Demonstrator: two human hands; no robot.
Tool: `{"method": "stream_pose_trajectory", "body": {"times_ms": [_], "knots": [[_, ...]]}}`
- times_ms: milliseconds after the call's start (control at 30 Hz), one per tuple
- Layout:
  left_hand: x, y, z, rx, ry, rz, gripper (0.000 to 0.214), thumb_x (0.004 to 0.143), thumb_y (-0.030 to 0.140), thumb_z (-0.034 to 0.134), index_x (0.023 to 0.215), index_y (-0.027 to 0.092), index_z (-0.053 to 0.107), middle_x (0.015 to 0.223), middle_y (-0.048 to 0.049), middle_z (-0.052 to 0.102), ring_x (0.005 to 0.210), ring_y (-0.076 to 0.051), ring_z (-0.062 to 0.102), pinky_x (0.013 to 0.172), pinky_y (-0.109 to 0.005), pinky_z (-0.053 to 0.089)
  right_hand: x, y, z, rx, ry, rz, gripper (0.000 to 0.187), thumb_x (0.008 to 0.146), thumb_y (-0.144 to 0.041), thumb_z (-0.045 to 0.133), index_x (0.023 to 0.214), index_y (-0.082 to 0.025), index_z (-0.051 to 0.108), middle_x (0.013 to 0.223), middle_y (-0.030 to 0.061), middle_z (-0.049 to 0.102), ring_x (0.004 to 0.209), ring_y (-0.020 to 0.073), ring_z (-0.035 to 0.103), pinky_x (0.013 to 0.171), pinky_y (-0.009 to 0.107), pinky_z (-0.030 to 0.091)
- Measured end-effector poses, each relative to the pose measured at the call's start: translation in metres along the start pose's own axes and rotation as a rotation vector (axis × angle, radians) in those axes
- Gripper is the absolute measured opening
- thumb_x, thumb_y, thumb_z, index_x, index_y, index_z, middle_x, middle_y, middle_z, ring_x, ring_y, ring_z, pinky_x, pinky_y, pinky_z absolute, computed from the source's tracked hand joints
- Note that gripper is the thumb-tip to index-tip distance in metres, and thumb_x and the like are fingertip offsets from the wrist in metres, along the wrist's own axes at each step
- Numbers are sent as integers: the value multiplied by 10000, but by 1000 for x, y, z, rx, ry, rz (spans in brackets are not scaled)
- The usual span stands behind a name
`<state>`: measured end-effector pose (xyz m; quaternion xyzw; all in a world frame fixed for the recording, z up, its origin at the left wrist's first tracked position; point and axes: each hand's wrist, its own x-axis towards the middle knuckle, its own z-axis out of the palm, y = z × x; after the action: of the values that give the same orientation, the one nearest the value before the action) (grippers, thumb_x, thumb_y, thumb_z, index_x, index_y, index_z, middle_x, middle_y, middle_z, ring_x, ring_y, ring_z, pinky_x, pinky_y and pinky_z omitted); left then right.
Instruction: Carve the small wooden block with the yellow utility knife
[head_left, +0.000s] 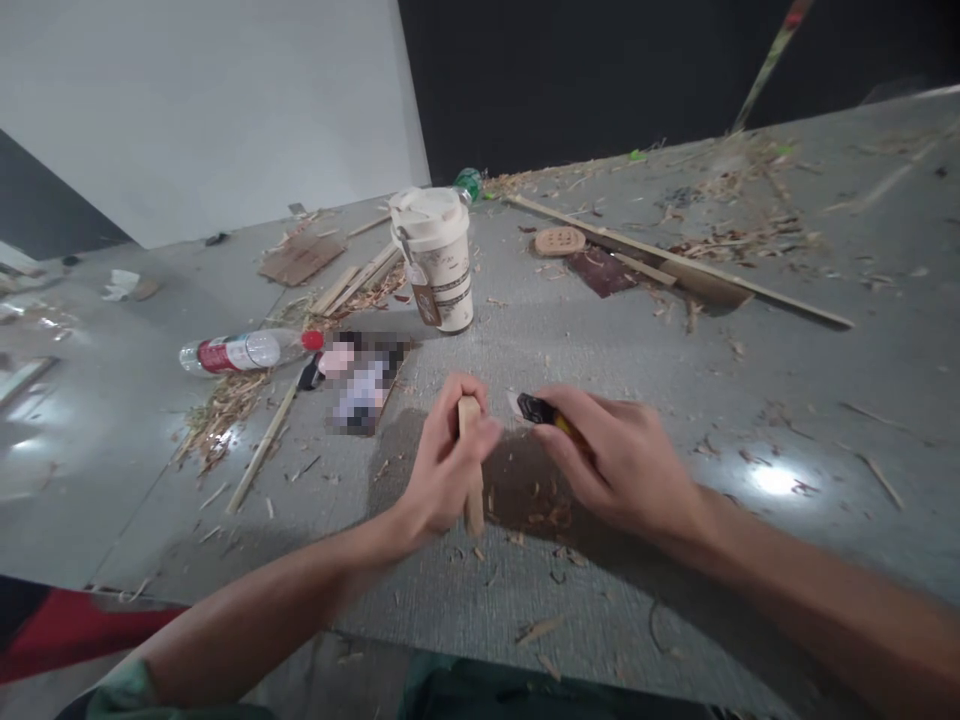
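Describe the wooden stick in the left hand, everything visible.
The wooden stick is a short, flat, pale strip of raw wood with a squared top end. It stands nearly upright above the gray table, where shavings lie. The left hand wraps its upper half, the top poking out above the fingers. Its lower end hangs free below the hand.

No legible text is shown: the printing on the cream lidded paper cup (439, 262) and on the red label of the clear plastic bottle (244, 352) is too blurred to be read.
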<state>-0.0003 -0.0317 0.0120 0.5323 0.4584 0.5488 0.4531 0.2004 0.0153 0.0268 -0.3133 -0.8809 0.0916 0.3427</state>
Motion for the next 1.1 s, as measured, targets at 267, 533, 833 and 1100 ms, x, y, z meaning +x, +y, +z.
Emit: {"method": "stream_pose_trajectory", "body": {"times_ms": [267,533,833,1100], "knots": [[15,-6,1,-396,82,-279,375,869,599,622,882,235,531,816,-10,429,678,-146,397,545,-254,401,1,3,2,1,-18,64,312,1132,-414,436,1062,-198,650,716,15,710,571,154,623,554,295,358],[15,-7,1,-331,109,-297,352,942,579,563,863,238,534,727,6,417,614,-144,401,547,-280,429,0,6,5,43,-74,31,312,1132,-405,446,1072,-183,657,781,22,737,586,147,611,562,302,324],[12,-4,-4,156,201,-12,278,1055,394,510,896,226,664,855,-18,612,801,-188,558,777,-343,470,1,8,9,-1,-180,59,361,1135,-443,419,1009,-185,638,789,41,715,603,156,574,578,313,280],[8,6,-8,341,43,271,280,1052,355,446,1006,239,696,990,-59,623,945,-228,578,877,-412,486,1,6,3,-4,-149,-63,304,1134,-393,428,1001,-183,604,798,26,701,623,151,609,578,315,309]]}}
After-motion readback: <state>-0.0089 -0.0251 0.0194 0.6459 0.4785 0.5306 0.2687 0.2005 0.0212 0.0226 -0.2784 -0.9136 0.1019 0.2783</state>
